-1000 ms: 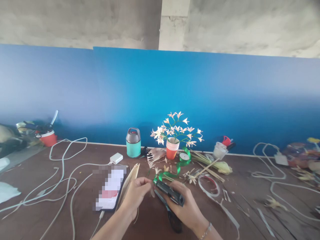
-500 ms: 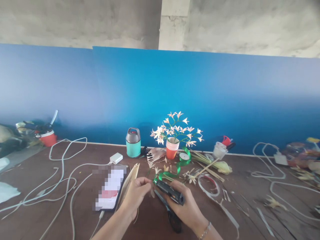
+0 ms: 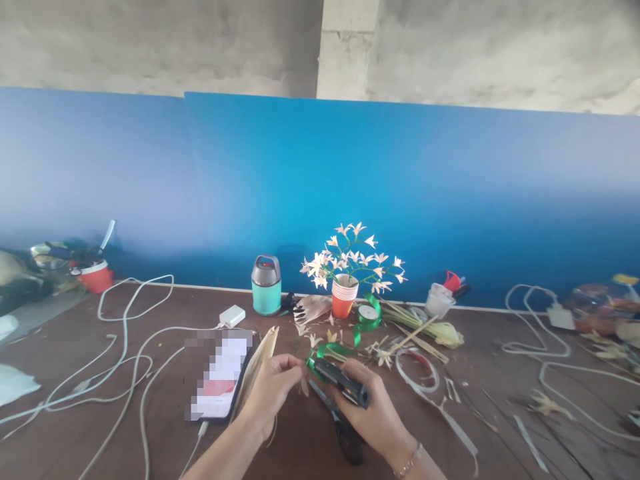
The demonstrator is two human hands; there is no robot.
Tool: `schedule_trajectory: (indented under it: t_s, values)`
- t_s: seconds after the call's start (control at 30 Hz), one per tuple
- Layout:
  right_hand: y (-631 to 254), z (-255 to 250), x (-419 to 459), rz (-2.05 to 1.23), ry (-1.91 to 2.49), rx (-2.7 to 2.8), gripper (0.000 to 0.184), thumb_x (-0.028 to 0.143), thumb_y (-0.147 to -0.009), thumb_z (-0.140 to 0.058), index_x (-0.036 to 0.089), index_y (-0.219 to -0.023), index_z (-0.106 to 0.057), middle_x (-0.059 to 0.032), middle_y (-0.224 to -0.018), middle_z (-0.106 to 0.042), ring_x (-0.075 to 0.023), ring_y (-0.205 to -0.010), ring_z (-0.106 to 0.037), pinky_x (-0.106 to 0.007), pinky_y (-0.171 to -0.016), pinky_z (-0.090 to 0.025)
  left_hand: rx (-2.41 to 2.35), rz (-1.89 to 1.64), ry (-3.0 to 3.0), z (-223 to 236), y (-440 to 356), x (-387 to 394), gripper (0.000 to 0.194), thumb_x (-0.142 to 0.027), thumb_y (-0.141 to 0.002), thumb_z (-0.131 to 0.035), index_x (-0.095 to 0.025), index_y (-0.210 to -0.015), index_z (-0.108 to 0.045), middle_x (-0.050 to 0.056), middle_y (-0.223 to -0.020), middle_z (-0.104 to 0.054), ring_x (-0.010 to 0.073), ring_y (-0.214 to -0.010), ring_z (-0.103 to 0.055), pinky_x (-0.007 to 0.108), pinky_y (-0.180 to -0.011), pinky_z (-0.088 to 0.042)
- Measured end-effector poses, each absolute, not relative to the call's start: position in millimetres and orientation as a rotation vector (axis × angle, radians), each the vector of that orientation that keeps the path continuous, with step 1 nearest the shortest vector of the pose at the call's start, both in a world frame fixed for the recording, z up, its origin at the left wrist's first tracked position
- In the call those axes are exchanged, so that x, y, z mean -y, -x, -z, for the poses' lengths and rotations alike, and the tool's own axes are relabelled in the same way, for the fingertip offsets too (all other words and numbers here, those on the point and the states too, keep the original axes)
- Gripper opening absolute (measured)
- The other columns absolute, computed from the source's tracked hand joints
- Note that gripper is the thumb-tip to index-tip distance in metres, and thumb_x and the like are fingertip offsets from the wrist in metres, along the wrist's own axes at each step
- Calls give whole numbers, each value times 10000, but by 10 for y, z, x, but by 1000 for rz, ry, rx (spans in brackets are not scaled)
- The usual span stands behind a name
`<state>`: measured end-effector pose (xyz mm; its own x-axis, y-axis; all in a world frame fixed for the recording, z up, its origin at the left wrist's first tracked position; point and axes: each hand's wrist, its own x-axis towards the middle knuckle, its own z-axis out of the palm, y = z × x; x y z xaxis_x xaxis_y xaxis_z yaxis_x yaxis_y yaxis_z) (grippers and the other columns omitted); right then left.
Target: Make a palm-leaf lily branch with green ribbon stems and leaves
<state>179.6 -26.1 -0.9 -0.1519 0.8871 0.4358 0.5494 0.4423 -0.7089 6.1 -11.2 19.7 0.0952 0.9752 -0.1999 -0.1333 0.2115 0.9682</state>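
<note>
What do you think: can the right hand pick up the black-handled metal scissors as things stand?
Probably not at once: the right hand holds a long black handheld tool. The scissors lie close by, handles mostly uncovered, so putting the tool down would likely free the way.

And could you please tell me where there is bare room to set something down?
Bare brown tabletop lies between the looped white cable and the square white charger block, and between the left hand and the black-handled scissors. It is crowded around the shiny green ribbon and red paper cup.
</note>
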Motion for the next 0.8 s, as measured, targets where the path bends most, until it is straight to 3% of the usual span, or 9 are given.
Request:
schedule_trajectory:
  t_s: [0.37, 0.8]
  values:
    - [-1801, 10, 250, -505, 1227, 1819, 130, 240, -748, -558, 190, -630, -533, 1, -622, -531, -151, -608, -522, -238, -573, -430, -1097, -1074, -989, -157, -53, 88, 81, -197, -616, -580, -158, -544, -585, -6, -451, -596, 114, -455, -516, 217, -510, -370]
    - [-1863, 37, 224, -427, 1277, 1838, 96, 180, -753, -532, 202, -669, -493, 1, -668, -525, -150, -616, -528, -247, -593, -430, -1148, -1073, -1077, -163, -43, 72, 80, -203, -629, -567, -156, -575, -602, -6, -455, -594, 129, -478, -516, 232, -526, -358]
